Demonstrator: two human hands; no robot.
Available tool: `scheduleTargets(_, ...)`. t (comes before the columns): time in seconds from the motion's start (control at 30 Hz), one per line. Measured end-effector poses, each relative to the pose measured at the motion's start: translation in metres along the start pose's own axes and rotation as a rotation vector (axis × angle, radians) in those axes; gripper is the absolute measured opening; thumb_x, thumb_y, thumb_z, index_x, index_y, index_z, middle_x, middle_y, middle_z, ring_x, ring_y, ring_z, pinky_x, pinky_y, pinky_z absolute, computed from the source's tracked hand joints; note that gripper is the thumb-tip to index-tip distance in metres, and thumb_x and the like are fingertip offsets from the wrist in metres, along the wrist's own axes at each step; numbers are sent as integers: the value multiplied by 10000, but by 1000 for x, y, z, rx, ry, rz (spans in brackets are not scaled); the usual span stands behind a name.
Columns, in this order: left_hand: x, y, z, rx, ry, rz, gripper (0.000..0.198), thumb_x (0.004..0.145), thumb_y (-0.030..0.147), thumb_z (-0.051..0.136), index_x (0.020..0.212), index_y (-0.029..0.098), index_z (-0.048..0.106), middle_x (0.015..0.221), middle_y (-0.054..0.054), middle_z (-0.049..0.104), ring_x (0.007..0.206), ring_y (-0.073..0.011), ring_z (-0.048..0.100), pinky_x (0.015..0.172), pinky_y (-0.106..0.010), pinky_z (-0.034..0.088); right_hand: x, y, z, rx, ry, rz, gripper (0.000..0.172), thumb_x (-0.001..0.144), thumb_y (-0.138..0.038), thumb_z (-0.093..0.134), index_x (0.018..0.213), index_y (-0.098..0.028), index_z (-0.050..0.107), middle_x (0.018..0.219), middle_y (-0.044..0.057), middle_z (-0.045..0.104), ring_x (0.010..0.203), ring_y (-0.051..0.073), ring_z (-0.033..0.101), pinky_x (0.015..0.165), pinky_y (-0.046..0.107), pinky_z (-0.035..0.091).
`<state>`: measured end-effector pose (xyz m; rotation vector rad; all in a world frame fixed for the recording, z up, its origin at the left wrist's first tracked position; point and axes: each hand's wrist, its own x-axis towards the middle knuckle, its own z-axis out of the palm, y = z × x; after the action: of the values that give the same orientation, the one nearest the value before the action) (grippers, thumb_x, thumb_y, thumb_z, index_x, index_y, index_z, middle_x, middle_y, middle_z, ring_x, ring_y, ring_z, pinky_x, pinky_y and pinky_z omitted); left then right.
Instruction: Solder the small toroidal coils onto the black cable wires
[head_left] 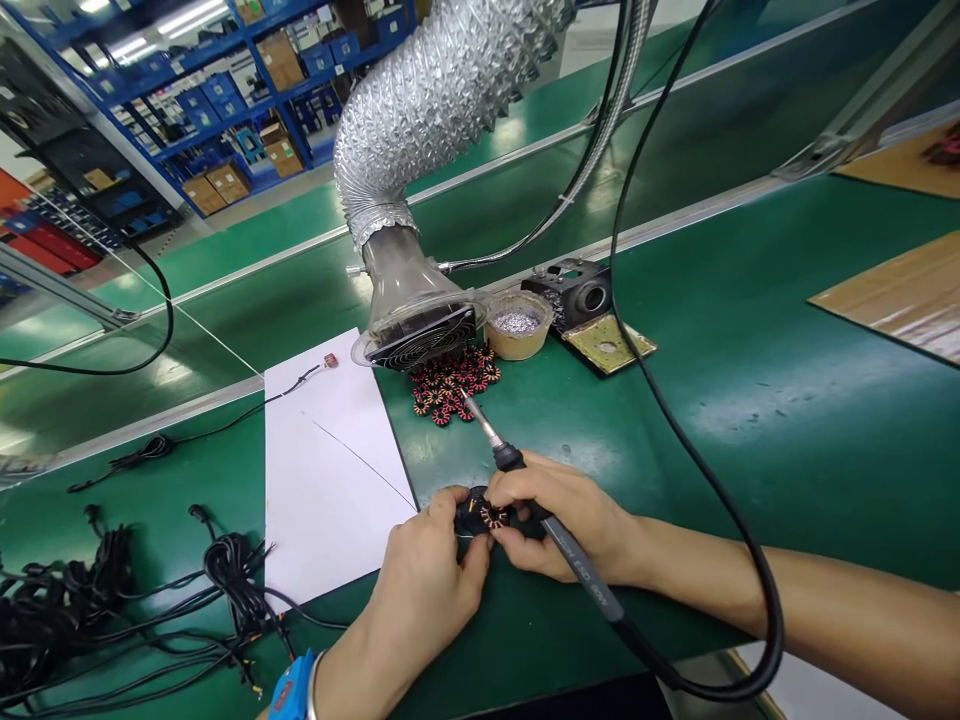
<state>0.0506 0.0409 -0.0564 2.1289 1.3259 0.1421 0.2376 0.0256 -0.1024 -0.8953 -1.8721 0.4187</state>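
Observation:
My left hand (427, 590) grips a small black round part with a copper-and-red wound coil (487, 516) at its centre. My right hand (559, 520) closes around the handle of a soldering iron (570, 548), and its fingers also press against the black part. The iron's metal tip (474, 415) points away from the part, ending just beside a loose pile of small red, black and copper ring coils (446, 385). The pile lies on the green bench mat (660, 430). A sheet of white paper (330, 470) lies to the left of my hands.
A fume extractor hood (420, 310) on a silver flexible duct (427, 110) stands behind the coils, beside a cup of metal shavings (517, 325) and an iron stand (577, 295). Bundled black cables (232, 590) lie front left. A black cord (690, 450) crosses the bench on the right.

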Motion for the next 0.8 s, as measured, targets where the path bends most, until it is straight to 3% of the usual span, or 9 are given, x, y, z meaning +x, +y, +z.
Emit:
scheduleTargets(0.17,-6,2,-10,-125,-22,-7,294,859,287,549,1138,197,541,560,75,417,469,-130,436,483,-234,282,1,-2,-6,-48,36,-9,315,770,-120,580,1059,-191,481,822,33,618,670,157,487,613,288,458)
scheduleTargets(0.33,-13,1,-19,-279,8,133,186,920,295,499,1074,203,551,569,87,343,470,-93,354,481,-215,269,6,-16,-12,2,40,62,417,696,-108,563,1090,-196,461,808,21,562,680,157,513,623,296,459)
scheduleTargets(0.5,-12,-5,-24,-382,137,177,158,944,297,492,953,202,619,739,14,583,532,-85,423,504,-210,333,25,-27,-11,356,-59,316,551,688,-59,538,1185,-245,386,897,-1,539,643,104,571,607,244,491)
scheduleTargets(0.6,-11,-9,-29,-368,231,173,162,940,299,510,963,206,640,769,5,604,528,-84,424,503,-213,340,39,-29,-11,483,-116,358,449,750,-119,557,1155,-251,416,979,25,558,691,113,587,599,238,496)
scheduleTargets(0.7,-12,-11,-33,-310,263,190,152,936,274,522,938,206,658,726,10,584,542,-89,437,521,-214,345,50,-30,-10,459,-101,392,256,830,-157,538,1058,-242,461,890,2,565,652,98,555,564,213,467)
scheduleTargets(0.8,-13,-12,-36,-259,268,245,152,936,231,518,950,210,668,736,0,592,612,-103,500,571,-213,377,53,-30,-8,399,-102,409,172,854,-127,502,981,-238,469,817,-23,551,614,84,539,557,200,457)
